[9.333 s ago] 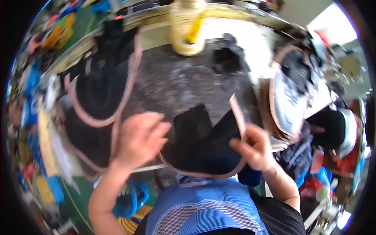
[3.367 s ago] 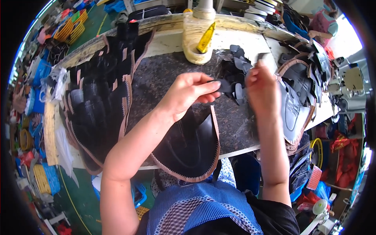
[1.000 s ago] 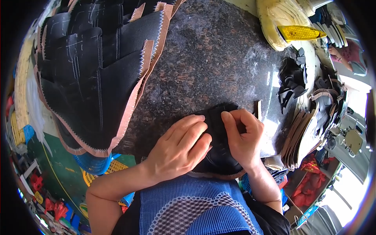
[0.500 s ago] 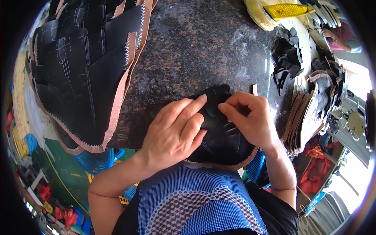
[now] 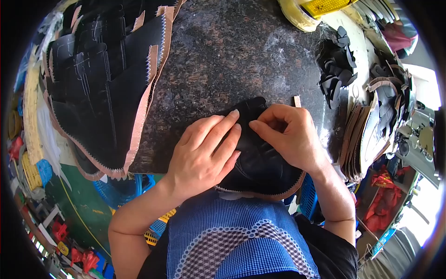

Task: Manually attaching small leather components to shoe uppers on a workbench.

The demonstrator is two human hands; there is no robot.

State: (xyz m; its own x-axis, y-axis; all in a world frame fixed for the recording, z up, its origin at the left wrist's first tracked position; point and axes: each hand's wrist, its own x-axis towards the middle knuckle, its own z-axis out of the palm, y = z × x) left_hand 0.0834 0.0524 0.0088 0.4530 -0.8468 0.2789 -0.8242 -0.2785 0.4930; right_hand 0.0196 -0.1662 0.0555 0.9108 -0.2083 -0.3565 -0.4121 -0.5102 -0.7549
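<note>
Piece (image 5: 267, 174) lies at the desk's (image 5: 218, 60) six o'clock; your left hand (image 5: 202, 153), unclenched, spreads across its nine o'clock side, presumably steadying it; whether your right hand (image 5: 292, 137) grips anything cannot be told.

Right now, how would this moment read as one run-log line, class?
left hand: laid on black piece | right hand: touching it | pile: left of view | scraps: upper right

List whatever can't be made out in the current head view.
All in the head view:
Black piece, left part: hidden by the left hand.
Whatever the right hand may pinch: hidden by that hand.
Bright yellow object, upper part: cut off by the top edge.
</note>
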